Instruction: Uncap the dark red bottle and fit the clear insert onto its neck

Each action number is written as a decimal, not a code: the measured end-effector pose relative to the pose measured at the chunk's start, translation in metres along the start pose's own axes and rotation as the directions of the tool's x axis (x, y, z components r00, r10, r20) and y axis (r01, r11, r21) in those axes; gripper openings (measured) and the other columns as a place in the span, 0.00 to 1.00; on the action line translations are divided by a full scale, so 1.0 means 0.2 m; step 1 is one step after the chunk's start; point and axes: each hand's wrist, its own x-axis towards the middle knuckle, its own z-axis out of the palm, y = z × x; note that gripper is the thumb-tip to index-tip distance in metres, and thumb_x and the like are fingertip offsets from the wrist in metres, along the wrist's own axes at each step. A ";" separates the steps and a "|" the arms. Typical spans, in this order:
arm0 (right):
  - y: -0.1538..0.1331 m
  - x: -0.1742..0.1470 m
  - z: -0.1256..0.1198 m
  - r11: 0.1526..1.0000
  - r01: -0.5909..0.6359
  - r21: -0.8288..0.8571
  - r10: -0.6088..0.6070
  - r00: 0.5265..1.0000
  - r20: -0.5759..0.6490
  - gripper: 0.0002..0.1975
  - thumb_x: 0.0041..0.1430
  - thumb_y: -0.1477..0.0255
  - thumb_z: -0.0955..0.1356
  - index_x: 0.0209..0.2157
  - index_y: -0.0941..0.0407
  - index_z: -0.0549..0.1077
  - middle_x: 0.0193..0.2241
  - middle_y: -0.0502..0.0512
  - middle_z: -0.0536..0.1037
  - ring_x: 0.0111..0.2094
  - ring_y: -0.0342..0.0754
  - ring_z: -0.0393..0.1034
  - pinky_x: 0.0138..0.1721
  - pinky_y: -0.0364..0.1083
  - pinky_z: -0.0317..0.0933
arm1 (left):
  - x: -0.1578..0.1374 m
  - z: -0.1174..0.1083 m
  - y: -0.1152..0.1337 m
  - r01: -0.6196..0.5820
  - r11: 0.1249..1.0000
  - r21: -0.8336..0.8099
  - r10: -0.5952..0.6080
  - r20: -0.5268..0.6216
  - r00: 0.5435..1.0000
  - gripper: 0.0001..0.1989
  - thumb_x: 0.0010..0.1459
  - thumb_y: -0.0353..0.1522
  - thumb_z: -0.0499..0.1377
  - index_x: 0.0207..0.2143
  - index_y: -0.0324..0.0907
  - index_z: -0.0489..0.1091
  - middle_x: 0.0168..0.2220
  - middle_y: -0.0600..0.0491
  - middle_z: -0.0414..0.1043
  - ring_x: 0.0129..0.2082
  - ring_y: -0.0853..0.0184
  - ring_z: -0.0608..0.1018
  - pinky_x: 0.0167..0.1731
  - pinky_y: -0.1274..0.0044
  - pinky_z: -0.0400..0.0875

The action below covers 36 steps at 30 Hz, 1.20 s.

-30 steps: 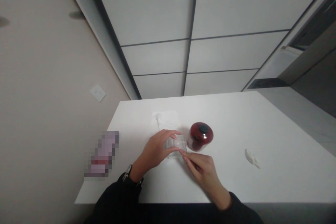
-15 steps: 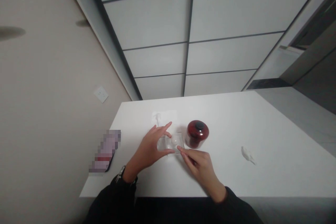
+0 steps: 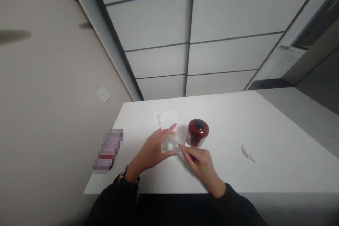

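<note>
A small clear plastic case [image 3: 171, 146] with rounded transparent shapes in it lies on the white table. My left hand [image 3: 152, 148] curves around its left side, thumb along the near edge and fingers at the far edge; the index finger sticks up. At the case's near right corner is my right hand [image 3: 198, 162], its thumb and index fingertip pinched together. Whatever lies between those tips is too small or hidden to make out. A dark red, glossy round jar [image 3: 197, 135] with a black spot on top stands just right of the case.
Behind my left hand, a small white item [image 3: 159, 116] rests on a pale sheet [image 3: 172, 114]. A crumpled white piece [image 3: 247, 152] lies to the right. A blurred phone-like object [image 3: 109, 150] sits at the left table edge, by the wall.
My left hand has shifted slightly along the case, its fingers nearer the far edge. The right hand keeps its pinch at the corner. The whole view has tilted a little.
</note>
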 end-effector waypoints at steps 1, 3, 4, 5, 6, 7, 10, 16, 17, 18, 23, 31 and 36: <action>0.00 0.00 0.00 1.000 0.003 -0.005 -0.003 1.000 -0.001 0.14 0.73 0.73 0.66 0.50 0.58 0.84 0.23 0.52 0.81 0.18 0.41 0.67 0.23 0.41 0.61 | 0.00 0.00 0.00 0.010 1.000 0.009 -0.010 -0.010 1.000 0.45 0.63 0.39 0.70 0.75 0.51 0.50 0.56 0.46 0.76 0.57 0.52 0.78 0.63 0.54 0.69; 0.00 0.00 0.00 1.000 0.010 -0.013 -0.010 1.000 -0.005 0.14 0.73 0.73 0.66 0.50 0.59 0.83 0.23 0.52 0.82 0.18 0.41 0.68 0.23 0.41 0.62 | 0.01 0.00 0.01 0.028 0.999 0.020 -0.027 -0.050 0.998 0.45 0.62 0.40 0.70 0.74 0.50 0.52 0.56 0.45 0.75 0.55 0.52 0.78 0.59 0.57 0.73; 0.00 0.00 0.00 1.000 0.013 -0.016 -0.013 1.000 -0.009 0.14 0.73 0.73 0.66 0.50 0.59 0.83 0.23 0.52 0.82 0.18 0.42 0.68 0.23 0.41 0.62 | 0.02 0.00 0.01 0.023 1.000 0.019 -0.022 -0.056 0.998 0.46 0.62 0.40 0.71 0.75 0.50 0.51 0.58 0.44 0.73 0.56 0.52 0.77 0.60 0.57 0.73; 0.00 0.00 0.00 1.000 0.014 -0.017 -0.014 1.000 -0.014 0.14 0.74 0.73 0.66 0.49 0.60 0.84 0.23 0.52 0.82 0.18 0.42 0.68 0.23 0.41 0.61 | 0.02 -0.01 0.01 0.012 1.000 0.018 -0.012 -0.046 0.999 0.48 0.62 0.41 0.71 0.75 0.50 0.49 0.60 0.44 0.73 0.58 0.52 0.77 0.62 0.57 0.71; 0.00 0.00 0.00 1.000 0.012 -0.015 -0.013 1.000 -0.017 0.14 0.74 0.73 0.66 0.49 0.60 0.84 0.23 0.52 0.82 0.18 0.42 0.68 0.23 0.41 0.61 | 0.02 -0.01 0.01 0.003 1.000 0.020 -0.003 -0.029 1.000 0.48 0.62 0.42 0.70 0.76 0.51 0.48 0.60 0.45 0.73 0.59 0.52 0.76 0.63 0.56 0.69; 0.00 0.00 0.00 1.000 0.007 -0.011 -0.007 1.000 -0.019 0.14 0.74 0.73 0.66 0.48 0.60 0.84 0.24 0.53 0.83 0.18 0.42 0.69 0.23 0.41 0.62 | 0.03 -0.01 0.01 0.003 1.000 0.027 -0.002 -0.016 1.000 0.47 0.62 0.42 0.70 0.75 0.51 0.49 0.58 0.46 0.75 0.58 0.52 0.77 0.64 0.55 0.69; 0.00 -0.02 0.00 0.999 -0.034 0.007 0.034 0.999 -0.012 0.14 0.74 0.71 0.66 0.49 0.58 0.84 0.28 0.54 0.85 0.20 0.42 0.72 0.26 0.41 0.64 | 0.04 -0.03 0.01 0.031 0.999 0.034 -0.029 -0.054 0.998 0.41 0.63 0.44 0.70 0.72 0.49 0.56 0.51 0.48 0.77 0.53 0.52 0.79 0.60 0.56 0.72; 0.01 -0.02 0.00 0.999 -0.052 0.013 0.052 0.999 0.002 0.14 0.73 0.71 0.67 0.51 0.56 0.84 0.25 0.52 0.84 0.19 0.41 0.69 0.24 0.41 0.62 | 0.08 -0.05 0.02 -0.086 0.992 -0.091 0.091 0.048 0.995 0.47 0.66 0.41 0.67 0.77 0.56 0.42 0.69 0.42 0.63 0.50 0.57 0.80 0.57 0.60 0.75; 0.01 -0.02 0.00 0.999 -0.045 0.009 0.045 0.999 0.001 0.14 0.73 0.72 0.67 0.51 0.57 0.84 0.25 0.52 0.84 0.18 0.41 0.69 0.24 0.41 0.62 | 0.08 -0.05 0.02 -0.079 0.995 -0.064 0.082 0.049 0.995 0.47 0.65 0.42 0.67 0.77 0.56 0.43 0.68 0.42 0.64 0.48 0.58 0.80 0.56 0.59 0.76; 0.01 -0.02 0.00 0.999 -0.039 0.004 0.039 0.999 -0.001 0.14 0.73 0.72 0.67 0.50 0.57 0.84 0.26 0.53 0.84 0.19 0.41 0.69 0.24 0.41 0.63 | 0.08 -0.06 0.02 -0.076 0.996 -0.035 0.078 0.043 0.996 0.48 0.64 0.42 0.69 0.76 0.55 0.45 0.68 0.42 0.63 0.47 0.57 0.79 0.56 0.58 0.76; 0.01 -0.02 0.01 1.000 -0.030 -0.001 0.030 0.999 -0.014 0.13 0.73 0.73 0.67 0.50 0.58 0.84 0.28 0.55 0.85 0.19 0.41 0.69 0.24 0.41 0.63 | 0.07 -0.06 0.03 -0.125 0.992 -0.024 0.127 0.090 0.988 0.45 0.67 0.37 0.65 0.77 0.55 0.43 0.72 0.41 0.57 0.55 0.54 0.77 0.62 0.56 0.71; 0.02 -0.03 0.01 1.000 -0.022 0.007 0.022 1.000 -0.005 0.14 0.73 0.72 0.66 0.48 0.59 0.84 0.29 0.56 0.86 0.19 0.42 0.71 0.25 0.41 0.63 | 0.09 -0.05 0.03 -0.142 0.984 -0.107 0.149 0.064 0.987 0.38 0.70 0.33 0.61 0.76 0.52 0.47 0.71 0.43 0.60 0.61 0.56 0.74 0.65 0.58 0.67; 0.02 -0.03 0.01 1.000 -0.018 0.004 0.018 1.000 -0.007 0.14 0.73 0.72 0.66 0.49 0.58 0.84 0.31 0.56 0.87 0.20 0.43 0.72 0.25 0.42 0.64 | 0.13 -0.06 0.07 -0.019 0.993 -0.115 0.009 -0.088 0.996 0.33 0.67 0.33 0.65 0.71 0.49 0.59 0.49 0.51 0.82 0.45 0.61 0.80 0.53 0.64 0.75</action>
